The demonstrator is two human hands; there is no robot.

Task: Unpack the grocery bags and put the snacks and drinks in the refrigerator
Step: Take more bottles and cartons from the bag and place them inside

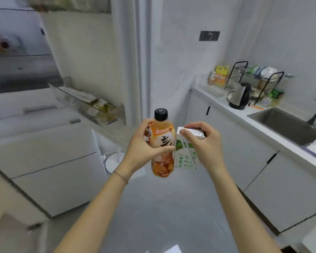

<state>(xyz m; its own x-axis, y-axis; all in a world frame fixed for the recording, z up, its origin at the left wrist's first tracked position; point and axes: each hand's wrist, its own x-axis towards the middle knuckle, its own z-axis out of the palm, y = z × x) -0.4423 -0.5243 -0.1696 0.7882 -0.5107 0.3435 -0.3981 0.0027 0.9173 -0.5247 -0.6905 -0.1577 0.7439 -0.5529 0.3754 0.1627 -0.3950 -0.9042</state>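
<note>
Left grip clasps bottle, upright, cap up | right grip clasps carton, upright

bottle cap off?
No, the black cap sits on top of the orange bottle that the left hand grips around its middle.

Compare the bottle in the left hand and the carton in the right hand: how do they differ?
The orange bottle is round with a black screw cap; the green-and-white carton is boxy with a flat top. The bottle stands taller than the carton. The left hand wraps the bottle's middle from the side, while the right hand grips the carton from its top. Both are held upright, side by side, above the floor.
</note>
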